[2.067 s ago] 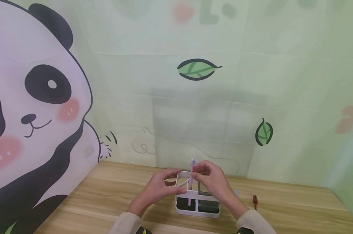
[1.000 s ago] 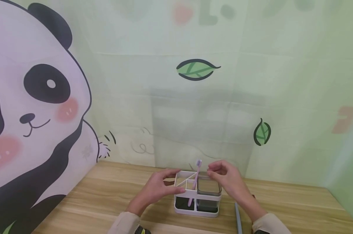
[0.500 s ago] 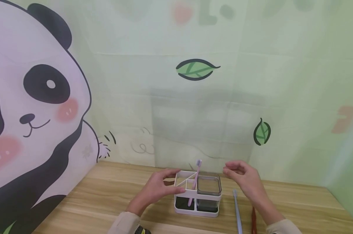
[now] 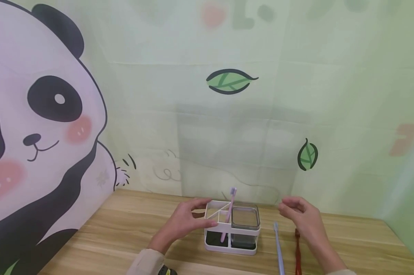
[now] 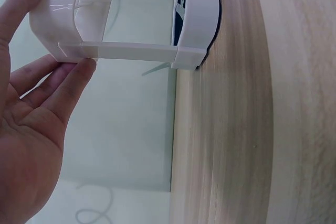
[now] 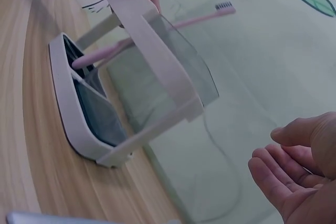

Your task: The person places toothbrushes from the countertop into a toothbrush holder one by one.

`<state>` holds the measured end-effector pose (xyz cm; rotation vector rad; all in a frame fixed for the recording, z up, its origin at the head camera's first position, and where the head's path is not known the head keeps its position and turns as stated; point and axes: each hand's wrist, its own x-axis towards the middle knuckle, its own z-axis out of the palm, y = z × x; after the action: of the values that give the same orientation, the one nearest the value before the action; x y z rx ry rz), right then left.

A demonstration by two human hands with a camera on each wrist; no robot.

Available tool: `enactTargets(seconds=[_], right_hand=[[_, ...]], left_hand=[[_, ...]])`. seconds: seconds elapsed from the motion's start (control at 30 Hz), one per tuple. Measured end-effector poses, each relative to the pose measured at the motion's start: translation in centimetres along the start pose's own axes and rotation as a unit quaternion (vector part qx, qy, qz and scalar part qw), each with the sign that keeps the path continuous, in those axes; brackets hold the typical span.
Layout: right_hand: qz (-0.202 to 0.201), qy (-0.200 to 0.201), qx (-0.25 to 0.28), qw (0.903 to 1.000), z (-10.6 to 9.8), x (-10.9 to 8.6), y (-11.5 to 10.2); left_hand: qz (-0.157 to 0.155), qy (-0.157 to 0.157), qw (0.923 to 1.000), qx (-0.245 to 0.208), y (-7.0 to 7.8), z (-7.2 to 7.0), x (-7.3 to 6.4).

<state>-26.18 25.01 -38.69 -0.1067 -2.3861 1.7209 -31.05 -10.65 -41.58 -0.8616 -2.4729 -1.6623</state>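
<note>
A white toothbrush holder (image 4: 242, 231) stands on the table, with divided slots on its left and a clear grey cup (image 4: 246, 227) on its right. My left hand (image 4: 184, 220) grips the holder's upper left end, thumb at the front and fingers at the side, as the left wrist view of the holder (image 5: 197, 24) confirms. A pink toothbrush (image 4: 230, 210) leans in a slot, bristles up; in the right wrist view the toothbrush's handle end (image 6: 86, 60) reaches the dark base. Right of the holder, my right hand (image 4: 304, 217) hovers with fingers loosely curled, holding nothing.
A blue toothbrush (image 4: 279, 246) lies on the wooden table (image 4: 124, 229) right of the holder. Beside it lies a dark red toothbrush (image 4: 298, 254), under my right forearm's left side. A cloth backdrop (image 4: 145, 114) with a panda print rises behind the table.
My right hand has let go of the pink toothbrush, which now leans right in its slot, and has moved away rightward. The left hand stays on the holder.
</note>
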Motion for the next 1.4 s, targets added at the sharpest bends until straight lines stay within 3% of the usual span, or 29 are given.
enactTargets(seconds=[0.4,1.2,1.4], right_hand=[[0.031,0.009,-0.019,0.9993,-1.9,0.0,1.9],[0.067,-0.015,-0.135,0.9884,-4.5,0.5,5.8],[0.147,-0.046,-0.084,0.9845,-4.3,0.1,6.5]], left_hand=[[0.000,-0.001,1.0000,-0.007,0.0,0.0,-0.1],[0.001,0.001,1.0000,-0.006,0.1,0.0,-0.1],[0.000,0.001,1.0000,-0.007,0.1,0.0,0.0]])
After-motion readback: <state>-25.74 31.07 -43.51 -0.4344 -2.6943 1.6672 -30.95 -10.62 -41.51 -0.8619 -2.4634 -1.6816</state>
